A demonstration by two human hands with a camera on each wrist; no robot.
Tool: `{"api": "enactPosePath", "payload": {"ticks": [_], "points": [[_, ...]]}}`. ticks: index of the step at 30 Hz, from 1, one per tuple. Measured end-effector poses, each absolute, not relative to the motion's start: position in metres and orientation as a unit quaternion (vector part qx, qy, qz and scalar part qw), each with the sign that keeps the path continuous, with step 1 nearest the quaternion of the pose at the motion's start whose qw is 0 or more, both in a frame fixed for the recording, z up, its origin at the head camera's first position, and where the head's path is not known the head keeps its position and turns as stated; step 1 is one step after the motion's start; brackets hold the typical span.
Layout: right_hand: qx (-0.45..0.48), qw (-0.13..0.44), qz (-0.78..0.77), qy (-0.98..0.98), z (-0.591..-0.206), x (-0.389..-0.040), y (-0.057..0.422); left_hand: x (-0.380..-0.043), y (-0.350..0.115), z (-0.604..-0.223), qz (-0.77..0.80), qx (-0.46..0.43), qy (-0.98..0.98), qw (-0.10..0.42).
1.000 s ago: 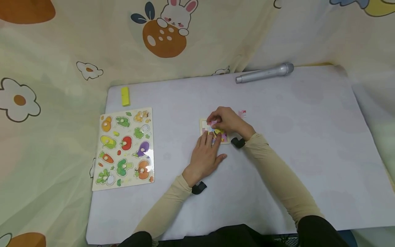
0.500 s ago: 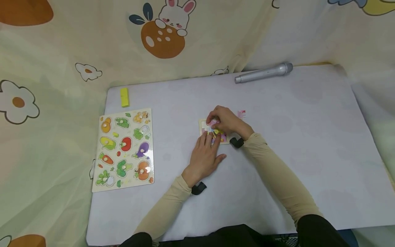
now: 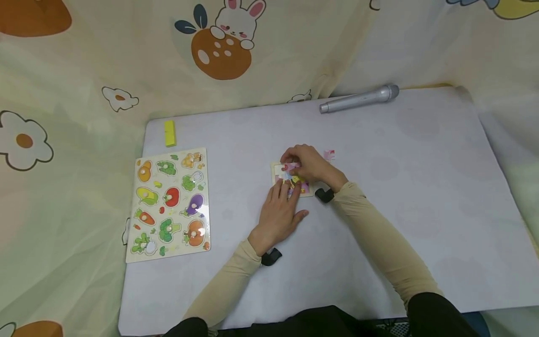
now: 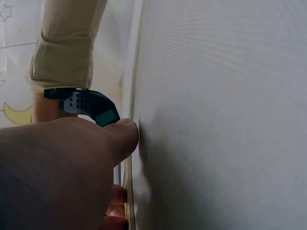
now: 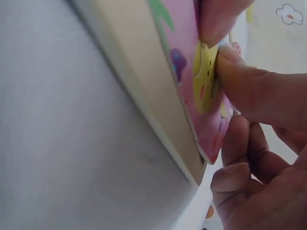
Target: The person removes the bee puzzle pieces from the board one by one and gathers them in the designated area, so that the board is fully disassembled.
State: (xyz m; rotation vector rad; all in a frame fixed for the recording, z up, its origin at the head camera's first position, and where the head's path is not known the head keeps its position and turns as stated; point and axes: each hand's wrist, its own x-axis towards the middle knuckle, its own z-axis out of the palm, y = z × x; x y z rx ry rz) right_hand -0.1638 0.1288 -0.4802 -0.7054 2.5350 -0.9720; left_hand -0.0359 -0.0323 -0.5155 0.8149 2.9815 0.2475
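Observation:
In the head view, a small jigsaw board (image 3: 273, 174) with a pale rim and a pink and yellow picture lies mid-table. My left hand (image 3: 279, 215) rests on its near part, fingers straight. My right hand (image 3: 309, 163) is over the far side, thumb and index finger about a pink puzzle piece (image 3: 288, 167) with a red mark. The right wrist view shows the board's thick edge (image 5: 139, 81) and my right thumb (image 5: 249, 84) against the picture; the piece's fit is hidden there. A loose pink piece (image 3: 329, 155) lies just beyond my right hand.
A vegetable peg puzzle (image 3: 168, 206) lies at the left of the white table (image 3: 400, 201). Behind it is a yellow block (image 3: 170, 133). A silver microphone (image 3: 360, 100) lies along the back edge, by the patterned cloth (image 3: 147, 47).
My right fingers have shifted slightly around the pink piece, with the index finger moving a little away and more of the piece now showing. My left hand stays in place.

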Motion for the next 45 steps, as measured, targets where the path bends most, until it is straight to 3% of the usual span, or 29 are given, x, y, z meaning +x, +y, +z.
{"api": "enactPosePath", "payload": {"ticks": [45], "points": [[-0.220,0.161,-0.381,0.884,-0.481,-0.162,0.142,-0.035,-0.032,-0.515,0.088,0.255,0.962,0.041]]}}
